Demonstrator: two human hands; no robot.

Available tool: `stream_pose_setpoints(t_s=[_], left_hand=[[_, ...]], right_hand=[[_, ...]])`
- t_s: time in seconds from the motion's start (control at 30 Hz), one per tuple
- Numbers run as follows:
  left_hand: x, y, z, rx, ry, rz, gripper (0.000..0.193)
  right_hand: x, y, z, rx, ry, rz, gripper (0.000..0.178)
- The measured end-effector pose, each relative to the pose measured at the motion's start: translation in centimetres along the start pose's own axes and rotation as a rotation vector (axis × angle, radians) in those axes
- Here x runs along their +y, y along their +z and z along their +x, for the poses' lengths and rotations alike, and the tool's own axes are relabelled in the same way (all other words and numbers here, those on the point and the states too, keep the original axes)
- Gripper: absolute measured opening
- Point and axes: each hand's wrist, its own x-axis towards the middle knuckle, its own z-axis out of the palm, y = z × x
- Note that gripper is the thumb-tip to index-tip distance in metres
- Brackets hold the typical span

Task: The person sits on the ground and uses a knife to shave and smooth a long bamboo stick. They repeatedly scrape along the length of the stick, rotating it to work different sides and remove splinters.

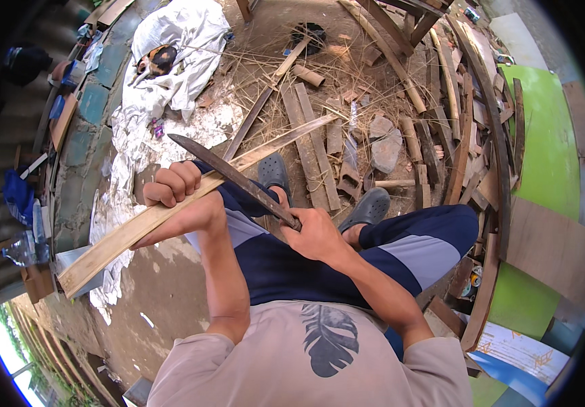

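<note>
Right hand [316, 234] clenched around machete [231, 176]

hands: two, left [177, 193] and right [316, 234]
bamboo strip in hand: one [170, 210]
long blade: one [235, 178]
grey clogs: two [273, 171] [367, 207]
flat stone: one [385, 144]
animal curled on the sheet: one [157, 61]
white sheet: one [191, 41]
green panel: one [543, 142]
split bamboo pieces on the ground: too many to count
</note>
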Motion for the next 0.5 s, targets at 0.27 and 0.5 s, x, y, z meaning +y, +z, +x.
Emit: stream_pose_setpoints(t_s=[0.27, 0.5], left_hand=[[0.0, 0.3, -0.3, 0.022, 0.03, 0.041, 0.079], [-0.1, 0.3, 0.0, 0.066, 0.037, 0.095, 0.079]], right_hand=[[-0.7, 1.0, -0.5, 0.053, -0.023, -0.024, 0.028], [-1.3, 0.4, -0.6, 0.048, -0.023, -0.114, 0.03]])
